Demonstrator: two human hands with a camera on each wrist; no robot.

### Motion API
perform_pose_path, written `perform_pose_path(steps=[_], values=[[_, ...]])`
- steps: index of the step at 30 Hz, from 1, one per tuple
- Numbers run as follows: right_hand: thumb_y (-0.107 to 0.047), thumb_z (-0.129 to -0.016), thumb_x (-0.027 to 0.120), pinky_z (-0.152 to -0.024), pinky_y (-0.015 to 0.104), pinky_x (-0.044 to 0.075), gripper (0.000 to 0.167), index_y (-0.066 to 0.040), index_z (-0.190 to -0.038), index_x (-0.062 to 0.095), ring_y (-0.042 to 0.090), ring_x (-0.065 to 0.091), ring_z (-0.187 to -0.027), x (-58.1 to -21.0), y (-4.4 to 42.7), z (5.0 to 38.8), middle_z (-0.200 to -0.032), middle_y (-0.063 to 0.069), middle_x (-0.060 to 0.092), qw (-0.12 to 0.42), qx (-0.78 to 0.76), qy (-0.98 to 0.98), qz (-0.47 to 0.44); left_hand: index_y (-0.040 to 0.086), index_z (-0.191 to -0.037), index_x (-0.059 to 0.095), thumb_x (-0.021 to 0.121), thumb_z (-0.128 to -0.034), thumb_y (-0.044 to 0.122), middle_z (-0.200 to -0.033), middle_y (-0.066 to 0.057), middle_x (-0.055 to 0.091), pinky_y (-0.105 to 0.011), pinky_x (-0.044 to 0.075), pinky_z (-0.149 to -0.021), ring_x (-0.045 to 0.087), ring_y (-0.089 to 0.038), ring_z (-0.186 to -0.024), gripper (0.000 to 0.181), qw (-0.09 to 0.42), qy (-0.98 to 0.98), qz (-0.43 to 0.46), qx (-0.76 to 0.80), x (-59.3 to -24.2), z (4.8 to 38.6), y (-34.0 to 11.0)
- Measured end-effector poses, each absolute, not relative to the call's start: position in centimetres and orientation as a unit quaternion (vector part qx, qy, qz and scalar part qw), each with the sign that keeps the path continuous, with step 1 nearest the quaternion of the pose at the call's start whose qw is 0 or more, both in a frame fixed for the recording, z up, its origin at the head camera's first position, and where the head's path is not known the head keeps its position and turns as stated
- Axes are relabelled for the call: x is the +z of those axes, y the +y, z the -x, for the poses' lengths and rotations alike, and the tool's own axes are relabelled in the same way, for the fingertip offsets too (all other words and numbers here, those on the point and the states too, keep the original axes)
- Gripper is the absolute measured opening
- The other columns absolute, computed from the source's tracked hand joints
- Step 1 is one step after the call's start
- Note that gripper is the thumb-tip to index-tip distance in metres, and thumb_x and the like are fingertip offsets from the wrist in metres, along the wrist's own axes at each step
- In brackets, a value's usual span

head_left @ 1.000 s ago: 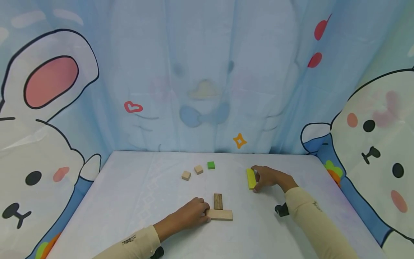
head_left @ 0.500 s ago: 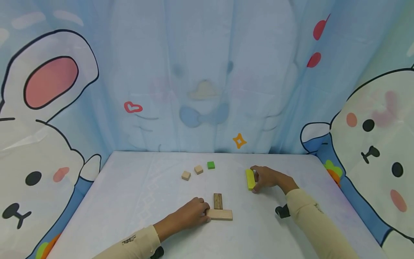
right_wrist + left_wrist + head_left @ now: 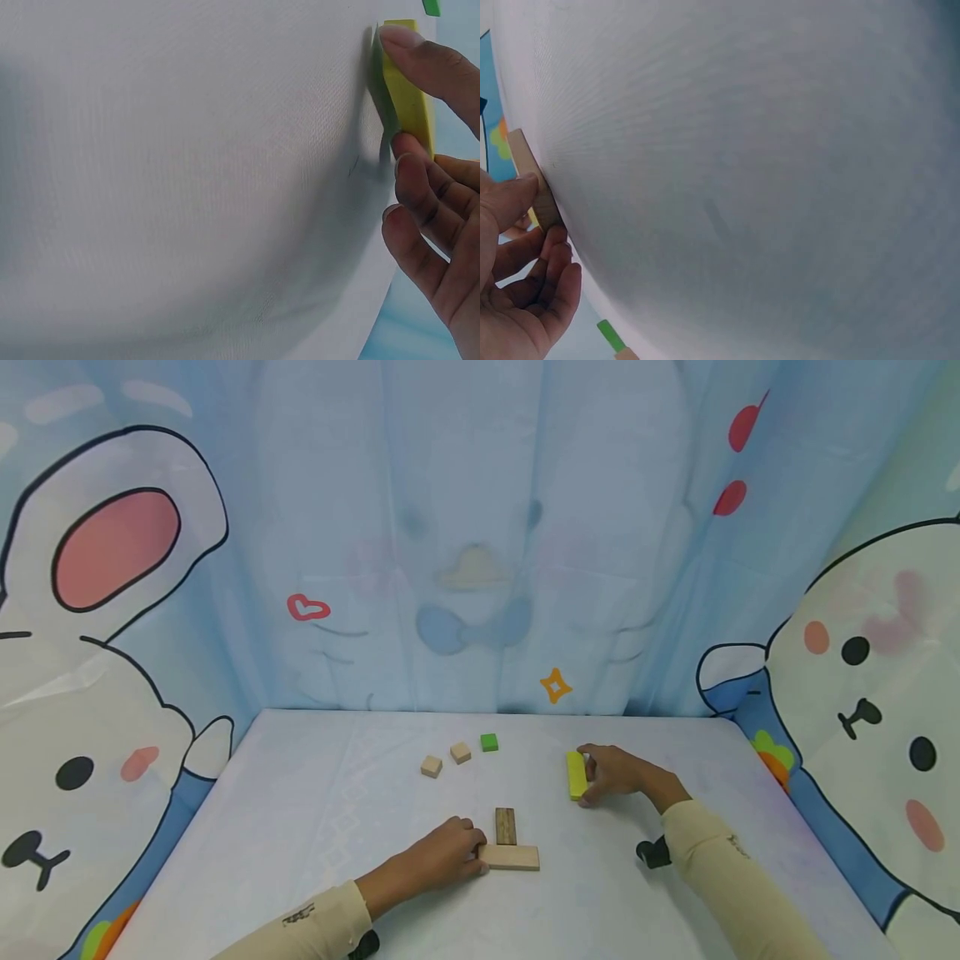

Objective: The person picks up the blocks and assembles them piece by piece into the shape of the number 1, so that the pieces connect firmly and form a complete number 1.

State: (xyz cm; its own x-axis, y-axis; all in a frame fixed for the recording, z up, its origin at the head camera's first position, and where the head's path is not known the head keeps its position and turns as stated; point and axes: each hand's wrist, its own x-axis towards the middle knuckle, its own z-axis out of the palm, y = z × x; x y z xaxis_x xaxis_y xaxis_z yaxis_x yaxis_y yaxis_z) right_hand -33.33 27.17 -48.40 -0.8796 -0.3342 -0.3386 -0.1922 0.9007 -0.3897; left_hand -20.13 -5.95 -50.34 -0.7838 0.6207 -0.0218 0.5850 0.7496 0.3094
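Note:
A pale wooden block point(image 3: 512, 858) lies crosswise on the table, and my left hand point(image 3: 444, 853) pinches its left end between thumb and fingers. Just behind it is a darker brown wooden block point(image 3: 506, 826), set at a right angle to the pale one. Farther back on the right, my right hand point(image 3: 618, 772) grips a yellow block point(image 3: 576, 776) by its two ends. In the right wrist view the thumb is at one end of the yellow block point(image 3: 407, 90) and a finger at the other; a shadow falls on the cloth beside it.
Two small wooden cubes point(image 3: 431, 767) and a green cube point(image 3: 489, 742) sit toward the back of the white-covered table point(image 3: 337, 793). A blue printed curtain point(image 3: 472, 527) hangs behind and around the table.
The yellow block has shifted slightly to the left with my right hand. My left hand and the wooden blocks have stayed where they were.

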Motion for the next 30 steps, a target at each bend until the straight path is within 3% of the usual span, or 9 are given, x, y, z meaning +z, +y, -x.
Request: perform_pose_path(steps=[11,22,30], values=[[-0.04,-0.069,0.092,-0.092,0.046,0.048,0.104,0.0,-0.149,0.038,0.021,0.053,-0.098,-48.3,26.4,33.2,-0.105,0.003,0.061,0.192,-0.188,0.949,0.163,0.01,-0.111,0.073,0.076,-0.0903,0.032,-0.09,0.007,0.065,-0.016,0.045,-0.068,0.046,-0.001,-0.077,0.03,0.06,0.932,-0.326,0.147,-50.6,20.3,-6.0],[-0.034,-0.071,0.09,-0.078,0.033,0.047,0.099,-0.001,-0.149,0.039,0.019,0.052,-0.092,-47.7,25.1,32.7,-0.105,0.003,0.06,0.186,-0.212,0.944,0.17,0.01,-0.111,0.074,0.076,-0.0901,0.031,-0.089,0.007,0.065,-0.016,0.044,-0.067,0.046,-0.001,-0.076,0.03,0.061,0.933,-0.323,0.148,-50.4,20.2,-6.0],[-0.033,-0.07,0.091,-0.078,0.033,0.047,0.1,-0.002,-0.149,0.039,0.019,0.052,-0.091,-47.6,24.5,32.6,-0.105,0.003,0.06,0.19,-0.221,0.942,0.165,0.009,-0.111,0.074,0.077,-0.0898,0.03,-0.09,0.006,0.066,-0.016,0.044,-0.068,0.046,-0.001,-0.076,0.03,0.055,0.93,-0.331,0.149,-50.3,20.2,-6.0]])
